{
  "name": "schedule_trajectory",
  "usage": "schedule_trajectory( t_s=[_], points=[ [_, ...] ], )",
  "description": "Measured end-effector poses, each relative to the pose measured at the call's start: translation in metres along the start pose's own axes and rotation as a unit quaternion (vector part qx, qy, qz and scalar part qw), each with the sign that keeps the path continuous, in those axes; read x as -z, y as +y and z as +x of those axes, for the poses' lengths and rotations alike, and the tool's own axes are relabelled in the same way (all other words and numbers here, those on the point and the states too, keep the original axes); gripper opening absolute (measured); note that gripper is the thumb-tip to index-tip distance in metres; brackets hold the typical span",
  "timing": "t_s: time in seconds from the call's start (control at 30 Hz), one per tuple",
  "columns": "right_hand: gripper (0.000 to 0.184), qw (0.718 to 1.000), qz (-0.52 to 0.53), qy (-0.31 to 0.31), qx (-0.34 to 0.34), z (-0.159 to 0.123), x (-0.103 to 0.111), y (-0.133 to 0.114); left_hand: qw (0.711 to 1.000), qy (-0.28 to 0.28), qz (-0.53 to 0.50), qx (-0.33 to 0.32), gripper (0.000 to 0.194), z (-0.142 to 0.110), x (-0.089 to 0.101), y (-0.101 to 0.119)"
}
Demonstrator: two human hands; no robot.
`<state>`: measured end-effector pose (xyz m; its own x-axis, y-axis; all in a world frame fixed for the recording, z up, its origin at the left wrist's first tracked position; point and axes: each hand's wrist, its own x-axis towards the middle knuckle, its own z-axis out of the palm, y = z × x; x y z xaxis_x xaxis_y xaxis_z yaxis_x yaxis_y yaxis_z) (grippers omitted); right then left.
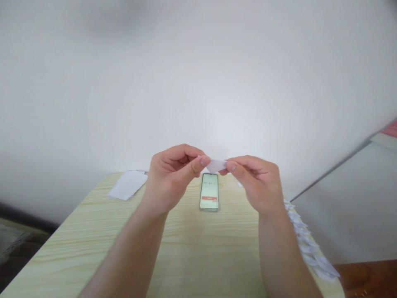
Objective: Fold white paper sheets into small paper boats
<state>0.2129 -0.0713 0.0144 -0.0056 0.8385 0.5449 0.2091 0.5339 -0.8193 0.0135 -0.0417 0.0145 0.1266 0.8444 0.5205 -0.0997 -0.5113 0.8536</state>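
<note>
A small folded piece of white paper (216, 165) is held up between both hands, above the far part of the table. My left hand (176, 176) pinches its left end between thumb and fingers. At the other end, my right hand (256, 180) grips it with thumb and forefinger. The paper's lower edge comes to a blunt point; its ends are hidden by the fingertips. Below it on the table lies a phone (209, 192) with a lit screen showing a timer and a red button.
White paper sheets (127, 185) lie at the table's far left. Several folded white paper pieces (307, 244) line the right edge, partly behind my right forearm. The pale wooden table (198, 256) meets a white wall (198, 82). A white panel (350, 207) stands to the right.
</note>
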Motion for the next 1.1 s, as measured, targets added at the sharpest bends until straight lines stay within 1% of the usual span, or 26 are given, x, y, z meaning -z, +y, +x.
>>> schedule_trajectory(
  t_s=[0.1,0.17,0.37,0.43,0.53,0.63,0.73,0.8,0.9,1.1],
  points=[
    [0.014,0.998,0.053,0.022,-0.013,0.0012,-0.0066,0.0051,1.000,-0.029,0.006,0.010,0.017,0.0012,-0.0011,-0.0016],
    [0.014,0.997,0.064,0.027,-0.019,0.0018,-0.0076,0.0065,0.999,-0.042,0.028,0.007,0.018,0.0012,-0.0015,-0.0024],
    [0.013,1.000,0.020,0.000,-0.019,0.0015,-0.0021,0.0066,0.995,-0.076,0.056,0.015,0.022,0.0006,0.0001,-0.0042],
    [0.012,1.000,0.013,0.020,-0.010,0.0013,-0.0025,0.0074,0.993,-0.088,0.073,0.023,0.024,0.0006,0.0004,-0.0040],
    [0.014,0.998,-0.006,0.051,0.030,0.0016,-0.0053,0.0075,0.989,-0.101,0.102,0.020,0.023,0.0002,-0.0004,-0.0031],
    [0.013,0.995,-0.044,0.055,0.067,0.0020,-0.0079,0.0059,0.988,-0.102,0.117,0.012,0.020,-0.0010,-0.0022,-0.0026],
    [0.017,0.990,-0.089,0.061,0.089,0.0017,-0.0087,0.0041,0.989,-0.091,0.118,0.007,0.018,-0.0019,-0.0040,-0.0033],
    [0.021,0.988,-0.105,0.057,0.095,0.0011,-0.0084,0.0032,0.989,-0.081,0.122,0.005,0.018,-0.0020,-0.0049,-0.0041],
    [0.023,0.989,-0.099,0.043,0.098,0.0002,-0.0079,0.0023,0.989,-0.075,0.126,0.013,0.017,-0.0018,-0.0059,-0.0048],
    [0.028,0.980,-0.149,0.049,0.121,0.0002,-0.0091,0.0025,0.993,-0.073,0.087,0.036,0.019,-0.0033,-0.0087,-0.0052]
  ],
)
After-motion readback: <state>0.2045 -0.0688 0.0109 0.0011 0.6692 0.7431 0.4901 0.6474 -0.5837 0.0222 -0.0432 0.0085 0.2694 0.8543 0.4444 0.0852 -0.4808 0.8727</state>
